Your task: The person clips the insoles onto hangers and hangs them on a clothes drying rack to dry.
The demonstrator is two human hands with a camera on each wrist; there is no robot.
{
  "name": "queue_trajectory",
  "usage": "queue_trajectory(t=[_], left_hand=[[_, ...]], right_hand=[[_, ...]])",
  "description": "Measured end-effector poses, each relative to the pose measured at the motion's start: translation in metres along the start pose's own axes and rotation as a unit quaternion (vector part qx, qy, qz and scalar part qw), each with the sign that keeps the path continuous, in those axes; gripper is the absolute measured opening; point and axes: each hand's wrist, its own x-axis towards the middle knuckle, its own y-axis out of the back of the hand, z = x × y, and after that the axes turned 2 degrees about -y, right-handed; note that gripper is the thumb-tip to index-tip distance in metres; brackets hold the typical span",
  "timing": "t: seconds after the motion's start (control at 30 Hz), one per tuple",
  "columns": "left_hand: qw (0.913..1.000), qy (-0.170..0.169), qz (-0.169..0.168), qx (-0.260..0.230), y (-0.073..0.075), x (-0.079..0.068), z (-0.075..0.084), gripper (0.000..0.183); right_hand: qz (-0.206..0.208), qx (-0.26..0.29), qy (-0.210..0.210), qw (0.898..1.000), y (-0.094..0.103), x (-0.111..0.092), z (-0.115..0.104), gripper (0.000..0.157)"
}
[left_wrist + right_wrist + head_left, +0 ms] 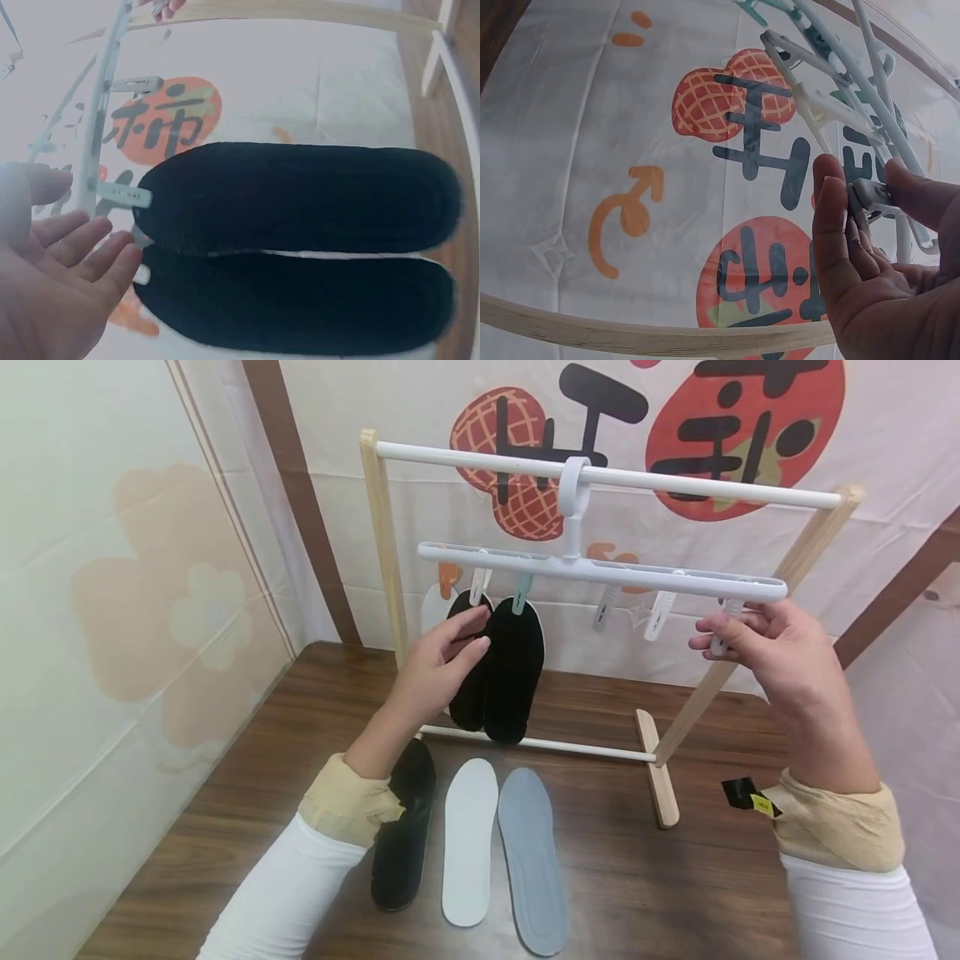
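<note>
A pale clip hanger (630, 572) hangs by its hook from a rack's top bar. Thumb and fingers of my right hand (795, 652) pinch the light grey clip (871, 196) at its right end. No insole is in that clip. My left hand (435, 672), fingers loosely extended, is beside two hanging black insoles (516, 672) and holds nothing. A teal clip (522, 593) and a white clip (480, 587) bear these insoles. Partly hidden behind them, a whitish insole (435, 608) hangs near an orange clip (446, 581).
On the wooden table (615, 877) lie a black insole (401, 860), a white insole (470, 843) and a grey insole (534, 860). The rack's wooden legs (795, 560) and lower white bar (585, 748) stand around the hanger. Printed cloth (337, 410) hangs behind.
</note>
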Motion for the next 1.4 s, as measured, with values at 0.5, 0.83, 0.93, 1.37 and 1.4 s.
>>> queue_trajectory(t=[0.5,0.83,0.93,1.37,1.4], left_hand=[[0.9831,0.136,-0.003,0.123,0.031,-0.064,-0.024,0.037],[0.953,0.221,-0.057,0.199,0.038,-0.112,-0.05,0.046],[0.9451,0.242,-0.07,0.208,0.035,-0.122,-0.059,0.048],[0.9113,0.295,-0.095,0.271,0.02,-0.146,-0.078,0.056],[0.9094,0.296,-0.098,0.275,0.02,-0.146,-0.079,0.056]], right_hand=[[0.008,0.069,0.063,0.996,-0.004,-0.003,0.006,0.019],[0.023,0.066,0.058,0.996,-0.009,-0.009,0.006,0.014],[0.013,0.048,0.062,0.997,-0.01,-0.013,0.007,0.014],[0.034,-0.039,0.037,0.998,-0.012,-0.017,0.015,0.024],[0.034,-0.039,0.037,0.998,-0.012,-0.017,0.015,0.024]])
